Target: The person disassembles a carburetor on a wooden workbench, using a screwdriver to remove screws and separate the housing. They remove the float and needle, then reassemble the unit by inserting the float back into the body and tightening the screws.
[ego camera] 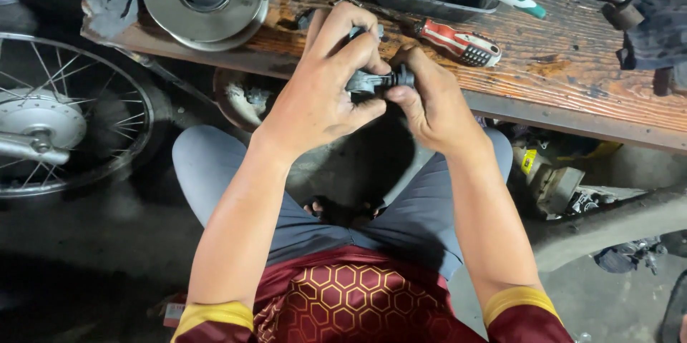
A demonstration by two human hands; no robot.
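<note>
Gripping a small metal part (372, 82) between them above the bench (572, 78), left hand (318, 100) and right hand (429, 103) hold it closed-fingered; rigid, light, likely greasy—grasp its body.

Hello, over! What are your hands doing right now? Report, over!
Left hand and right hand both grip a small dark metal part over the lap. Red-handled screwdriver lies untouched on the wooden bench. Nothing blocking.
</note>
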